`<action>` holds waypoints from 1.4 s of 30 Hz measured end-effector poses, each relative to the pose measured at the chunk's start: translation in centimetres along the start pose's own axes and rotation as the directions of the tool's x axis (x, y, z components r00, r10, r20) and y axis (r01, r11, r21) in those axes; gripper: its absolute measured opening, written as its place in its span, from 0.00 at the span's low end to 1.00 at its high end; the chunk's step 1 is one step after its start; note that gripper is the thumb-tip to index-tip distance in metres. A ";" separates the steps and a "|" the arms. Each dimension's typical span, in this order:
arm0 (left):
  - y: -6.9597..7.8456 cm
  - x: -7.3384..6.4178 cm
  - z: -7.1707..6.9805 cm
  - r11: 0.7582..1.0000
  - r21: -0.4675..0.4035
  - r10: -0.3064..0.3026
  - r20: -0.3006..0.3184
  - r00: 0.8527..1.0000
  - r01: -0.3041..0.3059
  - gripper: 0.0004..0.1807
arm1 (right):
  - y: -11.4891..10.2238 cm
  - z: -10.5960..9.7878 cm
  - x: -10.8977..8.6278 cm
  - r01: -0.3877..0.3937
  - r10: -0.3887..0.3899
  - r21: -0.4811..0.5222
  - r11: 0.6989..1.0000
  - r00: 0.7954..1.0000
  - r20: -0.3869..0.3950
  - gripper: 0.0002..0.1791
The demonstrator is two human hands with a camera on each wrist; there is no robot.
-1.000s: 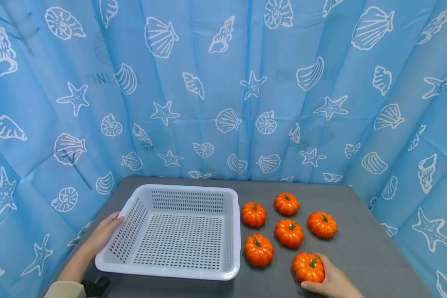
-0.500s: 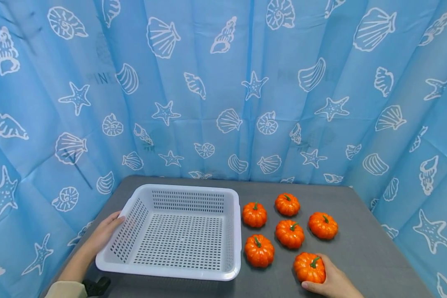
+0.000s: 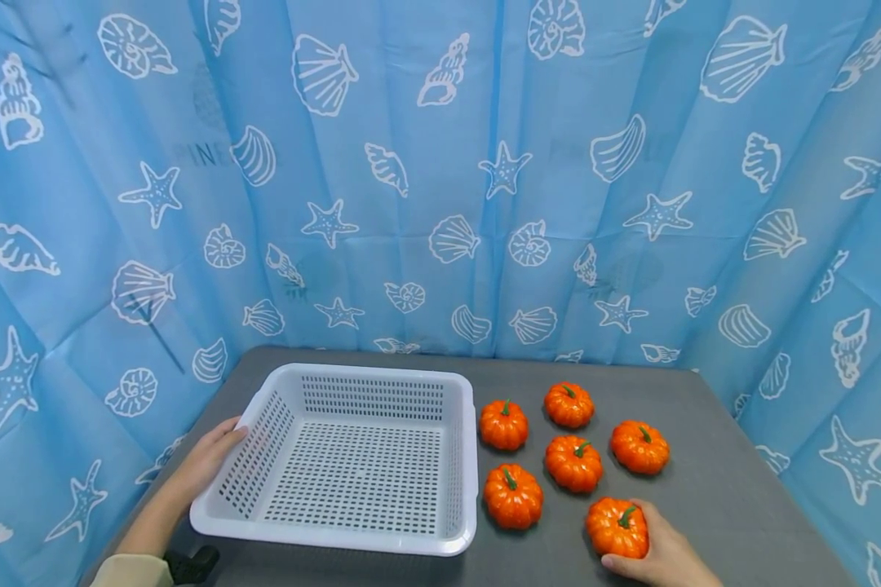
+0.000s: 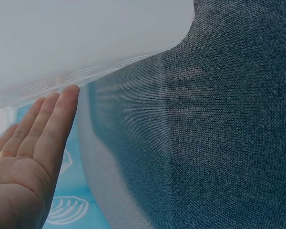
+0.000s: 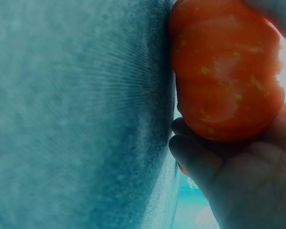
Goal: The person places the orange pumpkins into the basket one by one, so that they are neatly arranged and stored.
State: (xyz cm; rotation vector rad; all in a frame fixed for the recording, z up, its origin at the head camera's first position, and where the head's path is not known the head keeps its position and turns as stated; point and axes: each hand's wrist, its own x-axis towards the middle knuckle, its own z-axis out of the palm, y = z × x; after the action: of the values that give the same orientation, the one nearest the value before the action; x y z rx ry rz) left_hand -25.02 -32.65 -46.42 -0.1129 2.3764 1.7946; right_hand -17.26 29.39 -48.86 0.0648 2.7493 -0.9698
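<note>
My right fingers (image 5: 193, 152) hold one orange pumpkin (image 3: 608, 526) on the counter (image 3: 741, 497). White basket (image 3: 338, 544): slotted floor visible corner to corner, my left fingers (image 4: 59, 117) straight against its left side. Five other pumpkins (image 3: 512, 499) to its right.

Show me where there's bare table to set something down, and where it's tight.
Most room: the grey table, between the rightmost pumpkin, the right hand and the table's right edge. The white basket has a bare floor too. Tight: the slim gap between basket and the two nearest pumpkins, and beside the left hand at the basket's left side.
</note>
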 end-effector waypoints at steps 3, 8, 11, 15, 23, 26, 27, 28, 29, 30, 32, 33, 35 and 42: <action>-0.1 0.0 0.1 1.000 -0.004 -0.003 0.000 1.000 0.003 0.32 | 0.0 -0.2 0.1 -0.007 0.007 0.007 1.000 1.000 0.002 0.46; -0.1 0.1 0.0 1.000 0.004 -0.003 0.004 1.000 0.003 0.33 | 0.0 -0.7 0.2 -0.002 0.002 0.008 1.000 1.000 -0.014 0.46; -0.1 0.2 -0.1 1.000 0.029 0.001 0.007 1.000 -0.002 0.32 | -0.1 -1.2 0.2 0.016 -0.016 -0.002 1.000 0.999 -0.030 0.45; 0.1 0.2 -0.3 0.999 0.037 0.012 0.019 1.000 -0.013 0.32 | -0.6 -2.1 0.2 0.022 -0.023 -0.021 1.000 0.999 -0.043 0.45; 0.0 0.2 -0.2 0.999 0.035 -0.016 0.004 1.000 0.015 0.32 | -2.0 -3.3 0.2 0.052 -0.056 -0.044 0.998 0.994 -0.093 0.47; 0.1 0.1 -0.1 0.999 0.038 -0.012 0.007 1.000 0.012 0.33 | -2.6 -3.9 0.5 0.057 -0.062 -0.053 0.997 0.994 -0.094 0.48; 0.1 0.1 -0.1 0.999 0.039 -0.008 0.012 1.000 0.008 0.33 | -2.9 -4.2 0.6 0.058 -0.063 -0.058 0.997 0.994 -0.090 0.49; 0.1 0.1 -0.1 0.999 0.035 -0.005 0.013 1.000 0.005 0.33 | -3.1 -4.4 0.7 0.058 -0.064 -0.063 0.996 0.994 -0.090 0.50; 0.1 0.1 -0.1 0.999 0.032 -0.005 0.014 1.000 0.004 0.33 | -3.4 -4.7 0.8 0.060 -0.066 -0.064 0.996 0.994 -0.089 0.50; 0.1 0.1 -0.1 1.000 0.027 -0.005 0.013 1.000 0.005 0.33 | -3.6 -4.9 0.9 0.064 -0.070 -0.067 0.996 0.994 -0.088 0.51; 0.1 0.2 -0.1 1.000 0.015 -0.006 0.016 1.000 0.005 0.33 | -4.1 -5.3 1.0 0.072 -0.078 -0.069 0.995 0.993 -0.088 0.52; 0.1 0.2 -0.1 1.000 0.015 -0.002 0.019 1.000 0.001 0.33 | -4.4 -5.4 1.0 0.076 -0.082 -0.069 0.995 0.992 -0.091 0.52; 0.1 0.2 0.0 1.000 0.012 -0.008 0.013 1.000 0.008 0.32 | -4.8 -5.6 1.1 0.093 -0.099 -0.065 0.994 0.990 -0.103 0.52; 0.2 0.0 -0.1 0.999 0.033 0.005 0.025 1.000 -0.006 0.32 | -6.8 -5.8 1.4 0.164 -0.168 -0.035 0.986 0.973 -0.159 0.48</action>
State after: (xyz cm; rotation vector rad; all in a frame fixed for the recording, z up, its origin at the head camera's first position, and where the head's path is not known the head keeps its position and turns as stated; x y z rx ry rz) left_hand -25.05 -32.68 -46.22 -0.0791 2.3901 1.7478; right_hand -20.56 27.65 -40.56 -0.0963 2.9523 -1.0179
